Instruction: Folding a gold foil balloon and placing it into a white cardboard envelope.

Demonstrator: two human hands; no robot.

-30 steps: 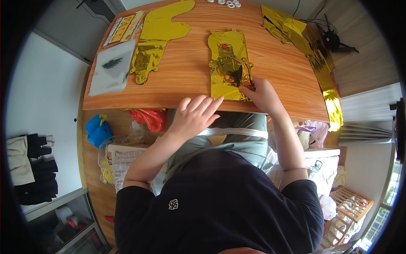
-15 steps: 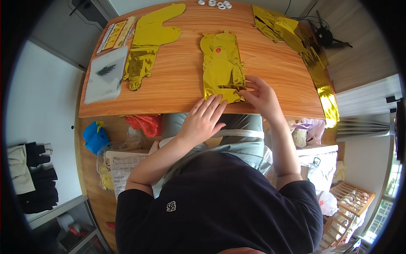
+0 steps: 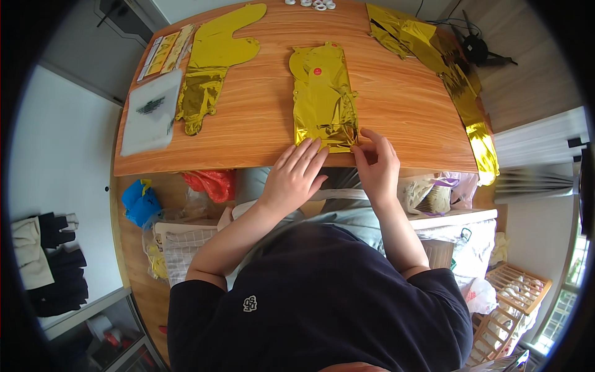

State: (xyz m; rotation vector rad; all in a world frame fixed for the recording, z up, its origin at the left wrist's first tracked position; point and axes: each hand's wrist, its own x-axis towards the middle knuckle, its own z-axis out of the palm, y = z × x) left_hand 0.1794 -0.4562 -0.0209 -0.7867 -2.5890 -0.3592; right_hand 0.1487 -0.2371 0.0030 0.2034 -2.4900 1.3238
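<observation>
One gold foil (image 3: 325, 99) just beyond left grip (image 3: 294, 175), right grip (image 3: 379, 166); both spread, contact unclear.

On the wooden table (image 3: 260, 118) before me lies one gold foil piece (image 3: 321, 102). At my left lie a second foil (image 3: 220, 46), a whitish plastic sheet (image 3: 139, 130) and flat packets (image 3: 166, 53); white rings (image 3: 320, 7) lie far, a long foil (image 3: 415, 40) right.

The shiny gold, long foil sheet (image 3: 325, 99), earlier buckled at its middle, is lying flatter. The bare right hand (image 3: 380, 168) is shifting from the sheet's four o'clock edge to its five o'clock corner; the bare left hand (image 3: 291, 180) is turning toward one o'clock.
</observation>
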